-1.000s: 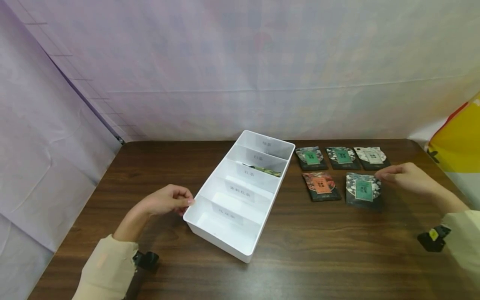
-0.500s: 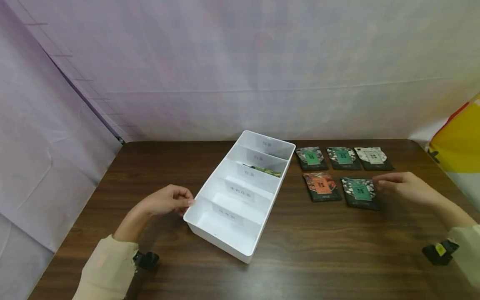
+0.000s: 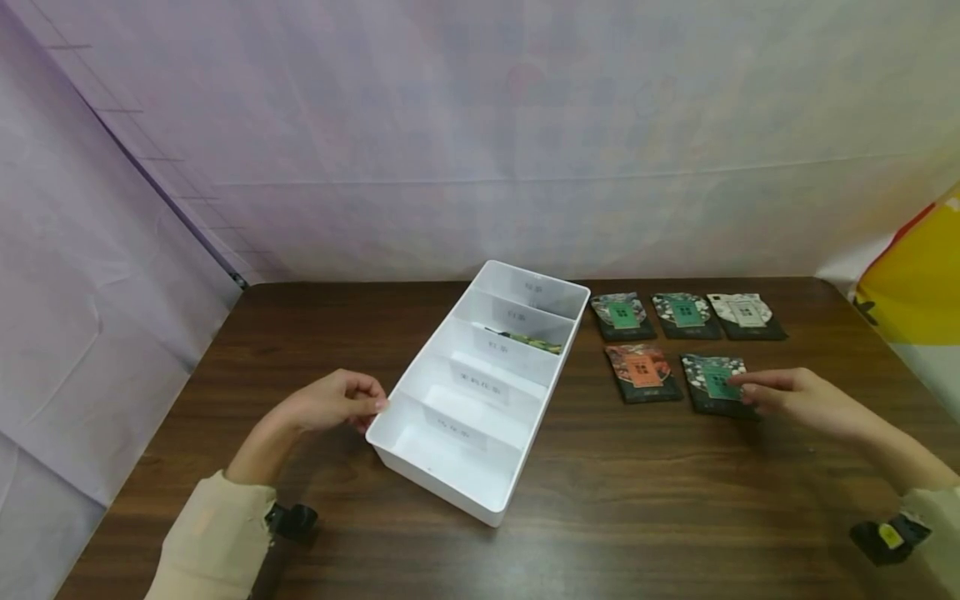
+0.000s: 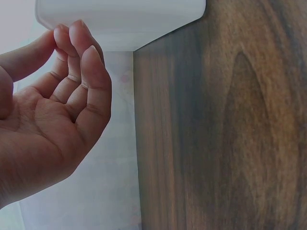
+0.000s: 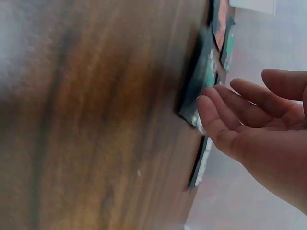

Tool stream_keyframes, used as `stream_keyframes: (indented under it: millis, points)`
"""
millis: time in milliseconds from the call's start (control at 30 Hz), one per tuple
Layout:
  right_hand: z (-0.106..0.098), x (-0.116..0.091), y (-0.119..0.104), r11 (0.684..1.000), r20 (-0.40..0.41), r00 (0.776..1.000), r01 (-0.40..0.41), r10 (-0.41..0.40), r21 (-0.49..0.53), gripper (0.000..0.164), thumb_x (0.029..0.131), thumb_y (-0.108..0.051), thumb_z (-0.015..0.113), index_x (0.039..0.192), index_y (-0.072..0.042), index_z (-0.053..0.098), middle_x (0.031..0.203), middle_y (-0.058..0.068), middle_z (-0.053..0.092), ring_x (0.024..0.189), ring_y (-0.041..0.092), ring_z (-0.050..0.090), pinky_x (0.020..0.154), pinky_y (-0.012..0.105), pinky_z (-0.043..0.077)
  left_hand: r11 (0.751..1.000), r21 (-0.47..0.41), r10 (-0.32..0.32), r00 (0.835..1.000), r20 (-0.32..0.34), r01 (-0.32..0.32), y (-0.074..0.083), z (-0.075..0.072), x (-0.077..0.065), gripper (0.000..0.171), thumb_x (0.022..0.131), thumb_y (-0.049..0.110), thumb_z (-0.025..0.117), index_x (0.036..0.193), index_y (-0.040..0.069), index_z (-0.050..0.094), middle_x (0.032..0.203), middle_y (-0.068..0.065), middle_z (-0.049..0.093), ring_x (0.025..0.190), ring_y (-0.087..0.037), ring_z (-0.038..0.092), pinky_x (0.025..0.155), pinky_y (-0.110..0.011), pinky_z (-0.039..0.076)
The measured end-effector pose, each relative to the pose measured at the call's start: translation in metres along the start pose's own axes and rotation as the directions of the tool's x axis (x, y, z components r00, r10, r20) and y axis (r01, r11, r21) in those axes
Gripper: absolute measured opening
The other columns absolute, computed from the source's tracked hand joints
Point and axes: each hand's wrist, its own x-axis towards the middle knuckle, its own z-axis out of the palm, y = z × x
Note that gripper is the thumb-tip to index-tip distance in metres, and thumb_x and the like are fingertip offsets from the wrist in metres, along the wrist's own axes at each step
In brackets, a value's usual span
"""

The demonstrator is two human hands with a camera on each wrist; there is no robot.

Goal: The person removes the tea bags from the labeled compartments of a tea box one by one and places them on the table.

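A white compartment box point(image 3: 450, 492) stands aslant on the table, with printed labels on its dividers. At its left rim my left hand point(image 3: 333, 402) pinches the edge between thumb and fingers; the left wrist view shows this hand point(image 4: 62, 105) curled beside the box wall point(image 4: 124, 21). My right hand point(image 3: 806, 400) hovers over a teal-labelled black sachet point(image 3: 705, 375), fingertips over its right side. In the right wrist view the fingers point(image 5: 218, 122) are loosely bent and hold nothing; whether they touch the sachet point(image 5: 194, 91) I cannot tell.
Left of that sachet lies an orange-labelled one point(image 3: 643, 375). Behind are a green-labelled sachet point(image 3: 622, 317), a teal-labelled sachet point(image 3: 686, 317) and a white-labelled sachet point(image 3: 747, 317). A green patterned packet point(image 3: 532, 342) sits inside the box. White cloth point(image 3: 480, 167) hangs along the back.
The near teal-labelled sachet has been let go and now lies flat on the table. My right hand has come off its edge, then shifted left and nearer, over it. The left hand stays put.
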Motion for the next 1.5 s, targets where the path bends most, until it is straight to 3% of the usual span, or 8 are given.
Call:
stream_keyframes:
  millis: [133,167,267,433,567,867,1133,1500]
  points:
    - [0.006,0.0,0.001,1.0,-0.005,1.0,-0.012,0.012,-0.008,0.047,0.1,-0.024,0.036,0.129,0.012,0.04,0.12,0.037,0.045,0.093,0.035,0.059,0.076,0.046,0.048,0.999,-0.023,0.042,0.999,0.017,-0.042,-0.003,-0.001,0.0,0.024,0.09,0.013,0.056,0.087,-0.011,0.055,0.07,-0.002,0.055,0.062,-0.013,0.054,0.058,-0.03,0.047]
    - [0.006,0.001,0.002,1.0,-0.01,1.0,-0.012,0.012,-0.008,0.047,0.1,-0.025,0.036,0.129,0.011,0.04,0.121,0.037,0.044,0.094,0.036,0.059,0.076,0.045,0.048,0.996,-0.034,0.078,0.996,0.033,-0.077,-0.009,-0.003,0.001,0.023,0.09,0.016,0.057,0.087,-0.007,0.057,0.07,-0.001,0.055,0.062,-0.012,0.054,0.057,-0.03,0.047]
    - [0.007,0.003,0.003,1.0,-0.027,1.0,0.009,-0.009,0.006,0.047,0.1,-0.025,0.036,0.128,0.012,0.041,0.124,0.037,0.041,0.099,0.04,0.056,0.075,0.041,0.05,0.994,-0.047,0.104,0.994,0.045,-0.102,-0.011,-0.004,0.001,0.025,0.09,0.02,0.058,0.086,-0.005,0.058,0.071,0.001,0.056,0.062,-0.012,0.055,0.057,-0.03,0.047]
    - [0.006,0.01,0.004,1.0,-0.04,0.999,0.007,-0.006,0.022,0.046,0.1,-0.024,0.035,0.126,0.013,0.043,0.127,0.036,0.039,0.106,0.043,0.05,0.074,0.036,0.051,1.0,-0.012,0.021,1.0,0.009,-0.02,-0.001,0.0,-0.001,0.021,0.09,0.008,0.055,0.088,-0.012,0.055,0.07,-0.003,0.055,0.063,-0.014,0.054,0.058,-0.03,0.048]
    - [0.004,0.015,0.003,0.999,-0.024,1.0,-0.017,0.017,0.029,0.049,0.1,-0.027,0.033,0.127,0.013,0.042,0.128,0.037,0.037,0.109,0.046,0.047,0.076,0.039,0.05,1.0,-0.004,-0.002,1.0,-0.001,0.002,0.001,0.001,0.0,0.016,0.091,0.002,0.052,0.089,-0.015,0.053,0.069,-0.003,0.054,0.061,-0.014,0.053,0.057,-0.029,0.047]
    - [0.001,0.021,0.0,0.999,-0.023,1.0,0.0,0.001,0.043,0.049,0.101,-0.026,0.031,0.127,0.014,0.041,0.129,0.036,0.037,0.113,0.049,0.041,0.078,0.041,0.049,1.0,0.005,-0.006,1.0,0.001,0.006,-0.004,0.001,0.001,0.015,0.091,0.0,0.051,0.088,-0.014,0.053,0.069,-0.004,0.054,0.061,-0.014,0.053,0.057,-0.029,0.047]
    - [-0.001,0.025,-0.002,0.999,-0.015,0.999,-0.028,0.028,0.023,0.051,0.101,-0.029,0.031,0.128,0.013,0.041,0.129,0.036,0.036,0.112,0.048,0.042,0.078,0.043,0.049,1.0,0.005,-0.009,1.0,-0.001,0.009,0.001,0.001,0.0,0.016,0.091,0.001,0.051,0.089,-0.014,0.053,0.069,-0.002,0.053,0.062,-0.014,0.053,0.057,-0.029,0.047]
    - [-0.01,0.022,-0.011,0.999,-0.058,0.998,0.037,-0.037,0.0,0.048,0.101,-0.027,0.032,0.127,0.011,0.044,0.12,0.034,0.047,0.105,0.043,0.051,0.075,0.041,0.05,1.0,0.0,-0.013,1.0,0.002,0.013,0.0,0.001,0.001,0.015,0.09,0.0,0.051,0.089,-0.015,0.053,0.069,-0.002,0.053,0.062,-0.015,0.053,0.058,-0.029,0.047]
